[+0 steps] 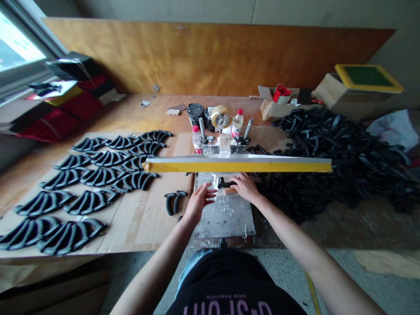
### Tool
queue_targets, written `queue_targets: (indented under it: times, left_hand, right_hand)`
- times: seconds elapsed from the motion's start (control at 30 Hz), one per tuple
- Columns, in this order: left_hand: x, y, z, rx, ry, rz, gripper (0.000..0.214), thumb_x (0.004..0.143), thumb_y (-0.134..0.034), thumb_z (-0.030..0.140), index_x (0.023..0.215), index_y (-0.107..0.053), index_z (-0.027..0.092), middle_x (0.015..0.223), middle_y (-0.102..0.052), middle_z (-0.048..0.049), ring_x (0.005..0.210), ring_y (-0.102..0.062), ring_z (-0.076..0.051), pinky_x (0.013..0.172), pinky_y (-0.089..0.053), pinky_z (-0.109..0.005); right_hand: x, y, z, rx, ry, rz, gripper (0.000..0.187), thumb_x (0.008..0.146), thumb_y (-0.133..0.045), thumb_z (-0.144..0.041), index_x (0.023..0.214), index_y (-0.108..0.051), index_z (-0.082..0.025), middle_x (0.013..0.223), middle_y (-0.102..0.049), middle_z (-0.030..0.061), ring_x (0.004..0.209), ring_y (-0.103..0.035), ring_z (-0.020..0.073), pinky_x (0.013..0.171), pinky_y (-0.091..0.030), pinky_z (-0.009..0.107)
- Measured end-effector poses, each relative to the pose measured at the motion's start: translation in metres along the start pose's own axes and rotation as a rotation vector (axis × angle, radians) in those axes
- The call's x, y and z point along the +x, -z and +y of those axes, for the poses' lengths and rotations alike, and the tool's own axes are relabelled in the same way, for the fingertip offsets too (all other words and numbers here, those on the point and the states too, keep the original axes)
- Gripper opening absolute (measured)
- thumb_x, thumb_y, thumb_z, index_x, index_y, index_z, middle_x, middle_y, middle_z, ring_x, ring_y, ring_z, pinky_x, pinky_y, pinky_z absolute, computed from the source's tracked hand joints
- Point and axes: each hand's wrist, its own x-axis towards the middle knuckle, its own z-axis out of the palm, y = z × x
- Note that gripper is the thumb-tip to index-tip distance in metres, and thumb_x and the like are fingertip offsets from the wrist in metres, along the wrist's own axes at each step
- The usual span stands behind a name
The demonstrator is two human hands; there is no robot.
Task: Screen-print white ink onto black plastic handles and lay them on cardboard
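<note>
The right hand (pixel 244 186) is pinching a black handle (pixel 225 183) onto the metal plate (pixel 226 221), the left hand (pixel 200 199) lying open just beside it; seemingly seating it, still needing squaring beneath the yellow bar (pixel 236 165)

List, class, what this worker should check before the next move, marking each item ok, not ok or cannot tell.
1. Black piece on the metal plate, right hand touching it: ok.
2. Left hand flat on the plate beside it: ok.
3. Yellow frame lifted above both hands: ok.
4. Piece seated straight: cannot tell, the right hand covers part of it.
5. Two loose pieces lie left of the plate, apart from it: ok.
</note>
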Motion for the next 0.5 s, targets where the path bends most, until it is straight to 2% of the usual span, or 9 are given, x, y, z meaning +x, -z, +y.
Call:
queue_targets:
  times: [0.07,0.13,0.2,0.23,0.3,0.37,0.43,0.5]
  left_hand:
    - [-0.010,-0.003,-0.034,0.012,0.175,-0.084,0.053,0.078,-0.060,0.060,0.111,-0.059,0.017,0.097,-0.071,-0.0116,0.080,-0.068,-0.019,0.063,-0.053,-0.028]
    - [-0.017,0.001,-0.054,0.001,0.225,-0.074,0.051,0.077,-0.059,0.062,0.100,-0.061,0.016,0.094,-0.071,-0.0108,0.079,-0.068,-0.020,0.061,-0.052,-0.028]
    - [-0.018,0.020,-0.061,0.074,0.211,-0.025,0.050,0.076,-0.057,0.064,0.085,-0.062,0.015,0.083,-0.070,-0.0093,0.069,-0.066,-0.018,0.055,-0.049,-0.025]
    - [-0.016,0.037,-0.060,0.144,0.193,0.010,0.050,0.077,-0.056,0.064,0.079,-0.062,0.014,0.077,-0.070,-0.0088,0.064,-0.064,-0.017,0.053,-0.047,-0.024]
    - [-0.009,0.085,-0.053,0.299,0.123,0.107,0.053,0.080,-0.048,0.064,0.070,-0.062,0.014,0.070,-0.068,-0.0089,0.057,-0.060,-0.015,0.051,-0.045,-0.025]
    - [0.001,0.141,-0.046,0.450,0.122,0.291,0.056,0.083,-0.038,0.062,0.057,-0.057,0.016,0.052,-0.059,-0.0063,0.047,-0.052,-0.015,0.046,-0.041,-0.025]
    - [0.010,0.193,-0.043,0.603,0.091,0.466,0.050,0.083,-0.036,0.056,0.055,-0.052,0.018,0.052,-0.059,-0.0060,0.043,-0.049,-0.015,0.044,-0.039,-0.026]
    - [0.016,0.227,-0.044,0.819,0.109,0.482,0.046,0.082,-0.032,0.051,0.051,-0.048,0.021,0.047,-0.057,-0.0072,0.041,-0.050,-0.018,0.042,-0.039,-0.029]
  right_hand:
    - [-0.012,-0.001,-0.025,0.018,0.036,0.040,0.016,0.090,-0.059,-0.032,0.097,-0.068,-0.021,0.093,-0.062,0.0074,0.099,-0.052,0.0220,0.088,-0.041,0.034]
    - [-0.024,-0.002,-0.046,0.060,0.183,0.027,0.018,0.092,-0.056,-0.033,0.097,-0.068,-0.020,0.090,-0.062,0.0065,0.094,-0.053,0.0203,0.086,-0.041,0.032]
    - [-0.031,-0.002,-0.048,0.107,0.328,-0.021,0.020,0.093,-0.054,-0.034,0.100,-0.068,-0.022,0.089,-0.064,0.0046,0.091,-0.055,0.0187,0.086,-0.042,0.030]
    - [-0.032,0.000,-0.040,0.119,0.341,-0.029,0.020,0.094,-0.053,-0.033,0.102,-0.068,-0.023,0.090,-0.065,0.0039,0.091,-0.055,0.0181,0.086,-0.042,0.030]
    - [-0.028,0.007,-0.003,0.087,0.184,0.004,0.020,0.095,-0.050,-0.029,0.101,-0.069,-0.023,0.094,-0.068,0.0041,0.094,-0.057,0.0182,0.087,-0.042,0.030]
    - [-0.020,0.016,0.048,-0.028,-0.178,0.051,0.023,0.094,-0.047,-0.022,0.096,-0.070,-0.020,0.096,-0.070,0.0077,0.096,-0.058,0.0198,0.087,-0.042,0.031]
    - [-0.012,0.021,0.097,-0.143,-0.495,-0.071,0.021,0.091,-0.050,-0.021,0.093,-0.071,-0.017,0.097,-0.070,0.0122,0.099,-0.059,0.0230,0.085,-0.042,0.033]
    - [-0.006,0.019,0.129,-0.195,-0.628,-0.184,0.018,0.086,-0.058,-0.024,0.095,-0.071,-0.014,0.100,-0.070,0.0155,0.104,-0.059,0.0260,0.087,-0.041,0.035]
